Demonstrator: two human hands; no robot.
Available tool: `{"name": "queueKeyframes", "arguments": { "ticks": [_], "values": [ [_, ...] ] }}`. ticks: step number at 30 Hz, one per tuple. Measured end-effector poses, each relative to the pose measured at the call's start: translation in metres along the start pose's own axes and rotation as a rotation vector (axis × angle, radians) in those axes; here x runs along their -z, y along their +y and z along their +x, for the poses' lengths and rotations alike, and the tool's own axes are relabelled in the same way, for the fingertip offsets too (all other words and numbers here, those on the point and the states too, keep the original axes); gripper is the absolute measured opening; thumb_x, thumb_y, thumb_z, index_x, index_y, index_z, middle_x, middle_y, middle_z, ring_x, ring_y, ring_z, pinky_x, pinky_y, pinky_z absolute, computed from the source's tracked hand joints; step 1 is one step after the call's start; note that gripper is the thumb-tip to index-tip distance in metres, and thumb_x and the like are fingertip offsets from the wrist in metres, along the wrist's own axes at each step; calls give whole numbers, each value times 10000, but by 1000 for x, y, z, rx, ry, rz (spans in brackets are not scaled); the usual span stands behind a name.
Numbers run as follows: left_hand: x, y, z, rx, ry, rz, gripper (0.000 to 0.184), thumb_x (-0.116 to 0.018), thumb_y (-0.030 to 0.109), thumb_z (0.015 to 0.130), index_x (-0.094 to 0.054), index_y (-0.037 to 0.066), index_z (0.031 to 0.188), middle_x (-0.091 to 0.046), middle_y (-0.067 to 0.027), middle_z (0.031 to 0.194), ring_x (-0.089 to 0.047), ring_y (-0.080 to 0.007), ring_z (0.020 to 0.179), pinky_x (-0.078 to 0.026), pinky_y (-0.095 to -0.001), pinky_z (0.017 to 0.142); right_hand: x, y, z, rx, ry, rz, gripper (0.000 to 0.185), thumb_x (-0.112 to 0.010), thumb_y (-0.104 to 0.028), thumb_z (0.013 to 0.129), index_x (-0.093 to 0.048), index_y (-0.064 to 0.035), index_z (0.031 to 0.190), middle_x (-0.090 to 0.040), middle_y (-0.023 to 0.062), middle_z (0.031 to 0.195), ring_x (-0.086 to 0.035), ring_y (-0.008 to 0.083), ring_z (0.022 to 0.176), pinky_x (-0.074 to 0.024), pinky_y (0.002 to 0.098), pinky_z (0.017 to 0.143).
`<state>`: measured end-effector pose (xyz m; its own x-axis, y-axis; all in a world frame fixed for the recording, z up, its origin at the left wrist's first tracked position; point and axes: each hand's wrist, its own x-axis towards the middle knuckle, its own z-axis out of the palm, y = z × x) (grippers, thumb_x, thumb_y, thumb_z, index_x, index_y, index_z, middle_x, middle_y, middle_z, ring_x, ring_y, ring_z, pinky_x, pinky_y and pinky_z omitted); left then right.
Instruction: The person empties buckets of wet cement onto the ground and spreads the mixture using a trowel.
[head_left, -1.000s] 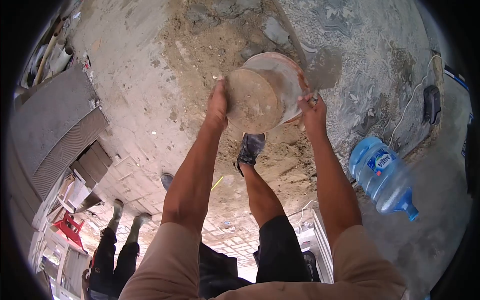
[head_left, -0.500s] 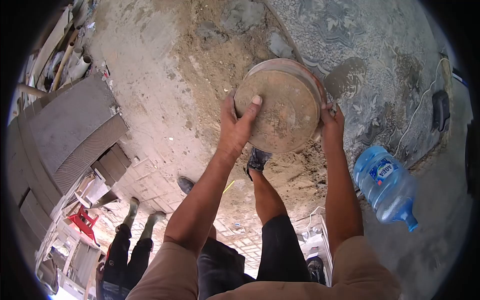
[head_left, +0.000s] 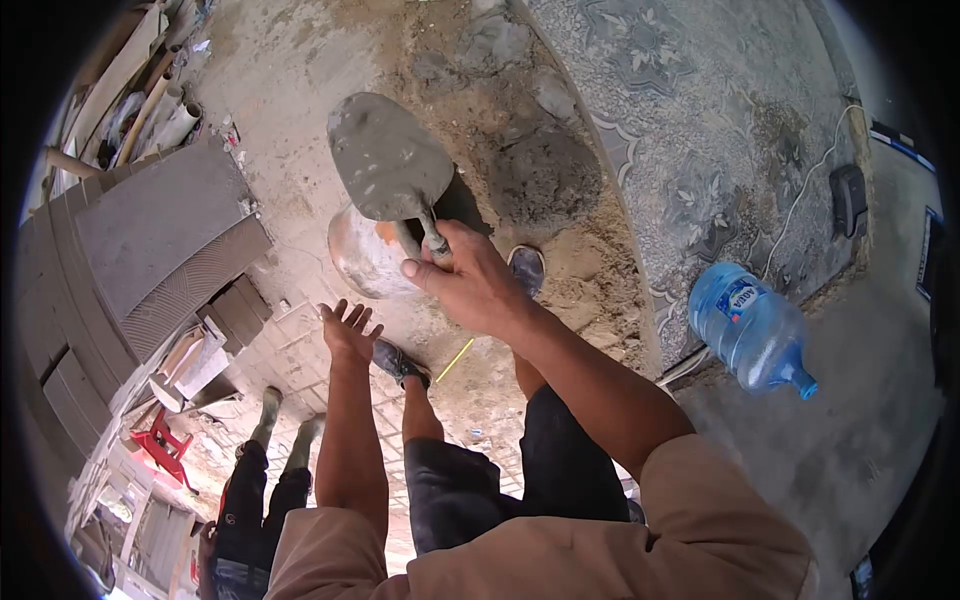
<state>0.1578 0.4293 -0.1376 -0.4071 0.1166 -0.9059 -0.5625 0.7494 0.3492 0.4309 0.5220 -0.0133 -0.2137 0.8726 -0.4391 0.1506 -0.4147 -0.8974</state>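
Note:
My right hand point(head_left: 475, 280) grips the handle of a trowel point(head_left: 390, 155), whose rounded blade is coated with wet grey mortar. Just behind the blade stands a dirty bucket point(head_left: 365, 262) with an orange-stained inside, partly hidden by the trowel and hand. Lower left of the bucket, my left hand point(head_left: 350, 330) is open with fingers spread and nothing in it. On the ground to the right of the trowel lies a dark, damp mound of mortar point(head_left: 545, 175).
Patterned tiles point(head_left: 690, 130) cover the floor at right. A blue water jug point(head_left: 750, 325) lies there near a white cable. Boards point(head_left: 160, 225) and pipes point(head_left: 180, 125) are piled at left. Another person's legs point(head_left: 265, 480) stand at lower left, near a red stool point(head_left: 162, 445).
Both hands held the bucket upside down; now it stands to the left, released. My right hand has taken hold of the trowel, my left has opened, and the mound shows where the bucket was.

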Motion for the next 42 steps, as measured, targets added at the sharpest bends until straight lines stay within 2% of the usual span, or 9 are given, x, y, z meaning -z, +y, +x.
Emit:
{"name": "queueKeyframes", "arguments": {
  "ticks": [5,9,14,17,26,30,34,37,42],
  "values": [
    [98,-78,27,26,-52,215,566,-593,332,970,-437,97,1461,-597,-112,1297,-565,-257,1143,-436,-509,912,-134,62,44,-482,-133,378,258,-719,-232,943,-559,-33,969,-553,28,777,-490,92,678,-422,269,587],
    [80,-112,46,-144,-201,550,957,-833,245,794,-289,-73,1515,-529,-231,1379,-566,-311,1178,-487,-383,967,-222,132,49,-304,23,302,311,-748,-259,883,-609,14,938,-621,133,832,-577,251,783,-485,408,758],
    [32,-116,95,-439,-268,759,1256,-851,423,759,-14,-69,1555,-233,-347,1529,-298,-447,1425,-326,-446,1166,-207,162,24,-107,195,36,378,-763,-248,898,-577,67,994,-603,186,1028,-636,306,907,-496,394,891],
    [12,-101,113,-451,-201,674,1302,-838,484,768,33,-65,1564,-163,-377,1560,-229,-472,1478,-289,-460,1202,-178,156,-17,-221,390,281,303,-702,-276,977,-536,-23,981,-564,66,835,-635,153,735,-552,284,653],
    [1,-68,199,-225,-342,315,847,-726,547,884,-466,-65,1409,-652,-211,1204,-622,-287,1126,-469,-334,991,-108,182,-103,-675,361,-94,253,-589,-299,1036,-479,-95,934,-487,10,649,-478,109,419,-458,285,398],
    [10,-55,210,96,-493,118,720,-629,509,974,-404,46,1478,-416,-100,1517,-459,-344,1332,-489,-621,958,-92,198,-108,-619,359,-171,239,-541,-277,1048,-537,-38,1050,-492,12,668,-516,86,471,-471,273,420],
    [60,-33,216,112,-510,-101,444,-529,331,1063,-490,28,1384,-535,-96,1377,-585,-355,1153,-563,-512,965,-25,207,-98,-292,241,-1111,243,-530,-245,1025,-541,-27,1135,-692,223,839,-716,373,695,-591,468,631],
    [148,-37,250,26,-362,-160,415,-578,333,1041,-536,67,1356,-581,-71,1320,-591,-301,1079,-564,-471,890,8,187,-62,-548,204,-1376,289,-523,-281,1021,-536,-17,1139,-697,296,940,-695,483,854,-576,541,749],
    [297,-47,283,-55,-73,-394,465,-484,361,1074,-492,53,1422,-508,-126,1466,-512,-373,1318,-454,-572,1113,70,199,18,-552,26,-1585,386,-466,-383,1042,-536,-9,1109,-714,273,981,-697,474,917,-569,538,829]
  ]
}}
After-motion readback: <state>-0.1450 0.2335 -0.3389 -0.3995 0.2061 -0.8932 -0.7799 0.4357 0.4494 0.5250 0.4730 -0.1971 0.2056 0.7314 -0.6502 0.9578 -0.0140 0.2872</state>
